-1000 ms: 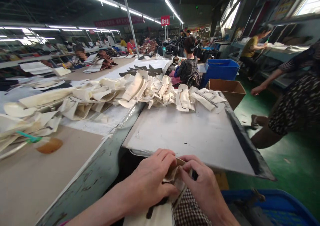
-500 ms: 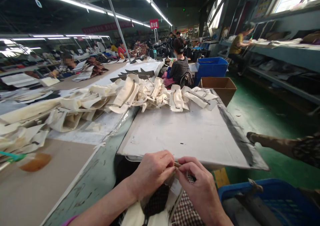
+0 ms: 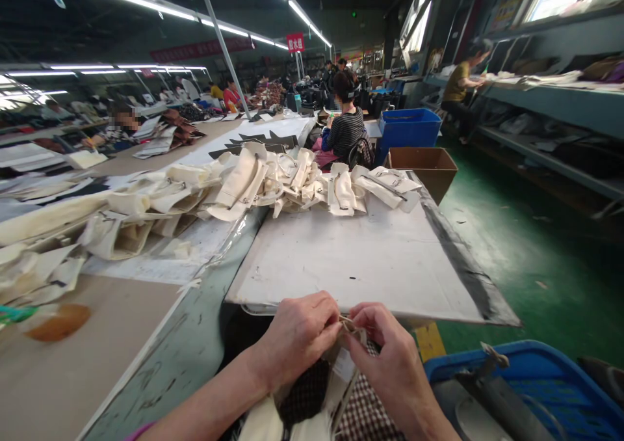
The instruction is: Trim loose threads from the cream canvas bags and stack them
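Observation:
Just off the near edge of the white board, my left hand (image 3: 307,327) pinches the upper edge of a cream fabric piece (image 3: 263,420) that hangs down over my lap. My right hand (image 3: 385,350) grips the same edge a little to the right, fingertips close to the left ones. A narrow folded strip shows between the two pinches, and a pale label-like patch (image 3: 343,365) sits below it. Much of the piece is hidden behind my hands and forearms. Checked cloth (image 3: 368,402) lies beneath it.
Cream fabric pieces (image 3: 244,181) are heaped along the far side of the white board (image 3: 341,259). A blue basket (image 3: 541,356) with a metal part stands at right. On the left table lies a brown-orange container (image 3: 58,322). A seated person (image 3: 346,129) works beyond.
My right fingers have shifted slightly, showing more of the folded edge. The view has turned a little to the right. A leg at the right has gone from view.

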Available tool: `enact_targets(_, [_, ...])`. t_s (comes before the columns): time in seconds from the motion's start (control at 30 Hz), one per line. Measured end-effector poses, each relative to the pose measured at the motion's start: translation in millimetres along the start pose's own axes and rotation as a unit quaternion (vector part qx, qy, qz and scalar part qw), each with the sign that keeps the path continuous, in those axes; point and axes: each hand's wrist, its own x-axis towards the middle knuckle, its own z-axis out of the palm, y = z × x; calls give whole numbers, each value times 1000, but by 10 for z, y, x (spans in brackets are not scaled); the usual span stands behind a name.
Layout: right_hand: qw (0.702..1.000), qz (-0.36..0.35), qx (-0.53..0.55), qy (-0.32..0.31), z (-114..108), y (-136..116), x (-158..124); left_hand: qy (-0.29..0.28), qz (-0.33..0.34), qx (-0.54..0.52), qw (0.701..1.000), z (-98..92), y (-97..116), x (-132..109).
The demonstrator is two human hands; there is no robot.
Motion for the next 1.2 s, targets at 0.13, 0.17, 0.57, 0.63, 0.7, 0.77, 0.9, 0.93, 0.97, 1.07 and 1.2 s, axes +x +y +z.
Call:
enact_targets(0.13, [999,37,3,-4,6,14,-1,4,-5,-1,1000,4,4,5])
enact_targets(0.17, [999,40,-4,-5,4,12,1,3,-6,1,1000,6,7,7])
enact_targets(0.57, [999,-12,-31,17,-14,-13,21,12,-27,15,999,60,47,19])
enact_targets(0.63, [999,-20,-32,11,-15,-3,20,19,-30,12,999,65,49,18])
enact_targets(0.7, [999,-27,-35,4,-11,0,19,24,-34,8,999,64,50,20])
enact_targets(0.77, [999,-34,-38,3,0,-6,18,26,-36,3,999,59,50,20])
enact_targets(0.9, [998,-47,-38,14,27,-31,11,35,-50,-15,998,53,56,0])
enact_targets(0.93, [998,-46,-39,12,28,-36,9,38,-59,-26,997,55,60,-8])
enact_targets(0.97, [998,-43,-41,6,26,-40,8,40,-69,-39,996,57,66,-15])
enact_targets(1.07, [998,-34,-58,-14,4,-52,9,41,-103,-71,991,55,91,-22])
enact_targets(1.2, [993,-46,-102,-39,-29,-91,31,23,-142,-81,986,-8,125,13])
